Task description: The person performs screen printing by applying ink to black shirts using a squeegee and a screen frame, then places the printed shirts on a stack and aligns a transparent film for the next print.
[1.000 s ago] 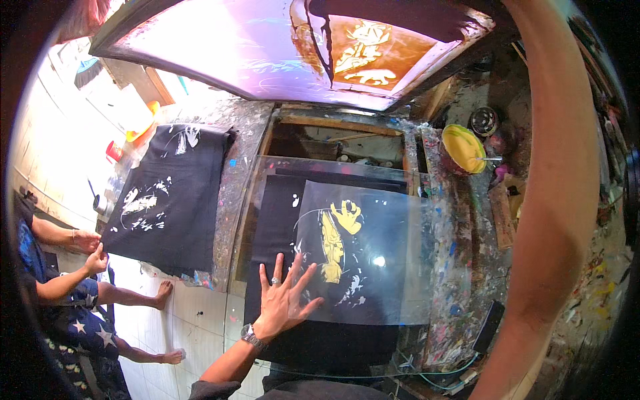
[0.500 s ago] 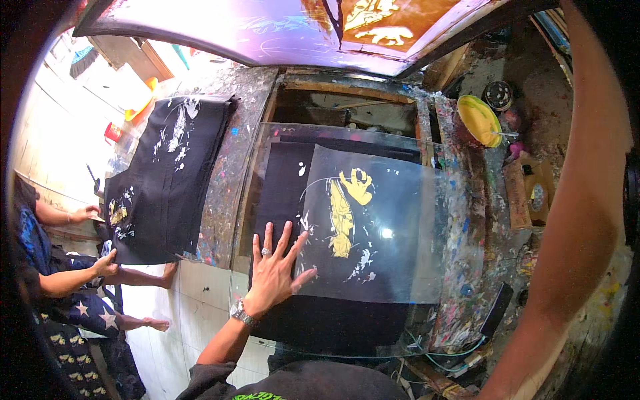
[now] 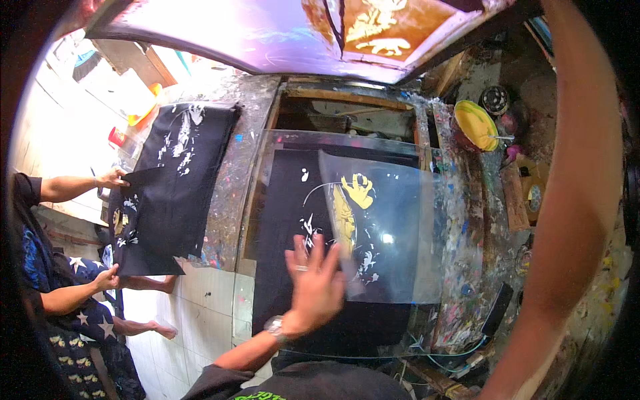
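My left hand (image 3: 313,287), slightly blurred, is over a black cloth (image 3: 283,200) with its fingers apart. It touches or nearly touches the lifted left edge of a clear plastic sheet (image 3: 400,267), which bends up and to the right; exact contact is blurred. Under the sheet, the cloth bears a yellow hand-shaped print (image 3: 360,192), a paler yellow strip and white marks. My right arm (image 3: 577,173) reaches up along the right side, its hand outside the picture. Above the table a framed printing screen (image 3: 280,43) stands raised, with an orange-brown patch.
At left, a co-worker's hands (image 3: 107,277) hold another printed black cloth (image 3: 177,207) by its left edge. A bowl of yellow paint (image 3: 477,125) sits at right. The clear board (image 3: 427,333) lies on a paint-stained table (image 3: 460,267); a cable runs near its lower right corner.
My left hand has moved right from lying spread on the cloth and sheet edge. The sheet's left edge has lifted and shifted right. The co-worker's upper hand has moved up the other cloth.
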Available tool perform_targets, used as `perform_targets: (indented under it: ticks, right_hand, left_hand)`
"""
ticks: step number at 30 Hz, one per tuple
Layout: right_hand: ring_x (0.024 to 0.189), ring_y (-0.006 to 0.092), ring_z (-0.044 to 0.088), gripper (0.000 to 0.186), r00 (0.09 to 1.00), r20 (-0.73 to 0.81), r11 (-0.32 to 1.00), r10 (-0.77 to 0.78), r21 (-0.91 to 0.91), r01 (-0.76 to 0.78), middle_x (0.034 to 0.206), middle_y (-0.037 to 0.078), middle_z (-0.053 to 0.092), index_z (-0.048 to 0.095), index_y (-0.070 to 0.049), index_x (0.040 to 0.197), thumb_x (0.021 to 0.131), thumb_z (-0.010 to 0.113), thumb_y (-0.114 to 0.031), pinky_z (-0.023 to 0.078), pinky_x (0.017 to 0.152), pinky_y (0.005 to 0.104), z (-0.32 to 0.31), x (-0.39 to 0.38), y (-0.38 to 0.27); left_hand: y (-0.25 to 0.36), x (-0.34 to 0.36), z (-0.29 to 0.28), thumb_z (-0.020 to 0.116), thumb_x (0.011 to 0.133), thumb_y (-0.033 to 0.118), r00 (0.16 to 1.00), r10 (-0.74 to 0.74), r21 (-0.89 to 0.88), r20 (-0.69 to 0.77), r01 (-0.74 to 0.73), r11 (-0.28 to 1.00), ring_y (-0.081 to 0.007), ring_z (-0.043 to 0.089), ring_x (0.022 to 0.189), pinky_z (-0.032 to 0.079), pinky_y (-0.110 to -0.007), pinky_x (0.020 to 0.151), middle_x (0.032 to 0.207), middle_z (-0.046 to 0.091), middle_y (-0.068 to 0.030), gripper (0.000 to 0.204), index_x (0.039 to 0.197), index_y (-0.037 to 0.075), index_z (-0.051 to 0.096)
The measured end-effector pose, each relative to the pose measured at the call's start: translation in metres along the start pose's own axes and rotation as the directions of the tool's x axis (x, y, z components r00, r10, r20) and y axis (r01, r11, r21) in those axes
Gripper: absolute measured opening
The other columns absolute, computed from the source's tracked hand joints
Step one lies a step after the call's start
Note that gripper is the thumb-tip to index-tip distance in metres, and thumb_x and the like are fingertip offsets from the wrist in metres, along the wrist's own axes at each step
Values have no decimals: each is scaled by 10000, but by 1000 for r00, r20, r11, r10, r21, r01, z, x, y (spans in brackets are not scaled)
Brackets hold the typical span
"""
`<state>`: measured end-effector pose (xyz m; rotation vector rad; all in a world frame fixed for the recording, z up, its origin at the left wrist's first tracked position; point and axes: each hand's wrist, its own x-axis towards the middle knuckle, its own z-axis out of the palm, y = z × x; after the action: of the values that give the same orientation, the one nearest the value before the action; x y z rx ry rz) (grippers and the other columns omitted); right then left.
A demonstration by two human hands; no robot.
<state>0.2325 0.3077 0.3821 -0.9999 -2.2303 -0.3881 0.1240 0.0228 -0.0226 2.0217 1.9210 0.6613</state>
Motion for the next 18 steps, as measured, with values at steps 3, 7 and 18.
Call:
perform_targets:
  ticks: [3,7,18]
  right_hand:
    - [943,411,701,773,999,-39,999,21,-43,-23,1020,252,731,713,-71,1198,898,538,-762,519,937,493,-1,-11,-7]
    - [927,414,703,772,989,-142,976,46,-203,-75,1008,250,731,712,-84,1202,898,528,-770,520,929,501,11,-69,-26]
    - [778,318,743,458,816,570,979,94,94,-179,847,161,743,686,-98,1054,893,721,-525,532,805,492,122,-338,-104]
  left_hand:
    - [53,24,22,719,923,280,963,243,-539,118,-143,830,-467,380,1434,275,-599,1169,1434,516,-268,495,1349,47,620]
    - [56,76,-102,810,821,137,749,282,-223,-600,-495,840,-432,500,1346,412,-529,1099,1326,629,-186,523,1319,77,658]
    - [-74,-39,-108,835,792,300,975,206,310,81,-221,925,-308,603,1032,475,-436,914,989,613,-132,410,1035,50,620]
